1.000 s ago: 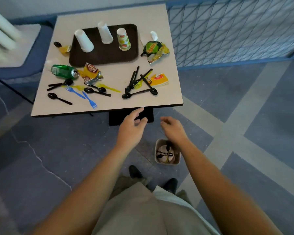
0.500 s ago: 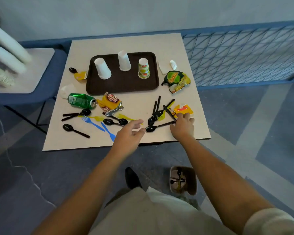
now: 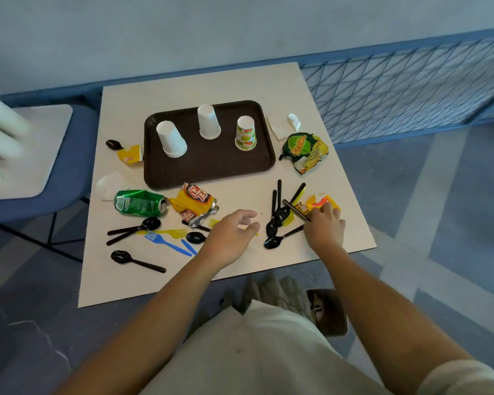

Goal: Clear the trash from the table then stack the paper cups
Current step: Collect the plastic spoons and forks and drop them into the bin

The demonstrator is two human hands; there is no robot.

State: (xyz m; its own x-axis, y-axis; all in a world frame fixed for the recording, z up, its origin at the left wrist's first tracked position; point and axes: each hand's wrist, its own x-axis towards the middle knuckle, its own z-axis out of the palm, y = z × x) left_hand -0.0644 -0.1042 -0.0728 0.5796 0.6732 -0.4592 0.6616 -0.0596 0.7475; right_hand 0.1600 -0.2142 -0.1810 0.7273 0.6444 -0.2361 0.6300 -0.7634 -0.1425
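Room: grey-blue tiled floor, pale wall, blue mesh fence (image 3: 411,89) behind and to the right of the table.
Table (image 3: 183,81): pale square top, near edge by the person's legs.
Chair (image 3: 77,155): blue, left of the table.
Tray (image 3: 211,169): dark brown, far-centre of the table, holds only the three cups.
Bin (image 3: 330,315): on the floor under the near-right corner, contents unclear.
Left hand (image 3: 231,238): over the near-middle of the table, fingers loosely bent, holding nothing.
Right hand (image 3: 324,226): near-right of the table, fingers curled down, grasping the near end of a black utensil (image 3: 295,210); fingertips at the orange packet (image 3: 321,201).
Can (image 3: 140,203): green, crushed, on its side, just near-left of the tray.
Red-yellow wrapper (image 3: 196,205): crumpled, just right of the can, near the tray's front edge.
Chip bag (image 3: 305,151): green-yellow, right of the tray.
Cups: white cup (image 3: 171,139) on the tray's left, second white cup (image 3: 208,121) far-middle, printed cup (image 3: 246,133) on the right; all upside down, apart, unstacked.
Napkin (image 3: 278,128): white, far-right of the tray.
Spoon pile (image 3: 278,212): black, between the two hands, black utensil lies across it.
Left spoons (image 3: 131,229): two black, near side of the can; single spoon (image 3: 137,260) nearer the table edge.
Forks: blue forks (image 3: 166,243) and yellow fork (image 3: 171,232), left of the left hand.
Yellow packet (image 3: 130,156): touching the tray's left edge, small black spoon (image 3: 113,144) beside it.
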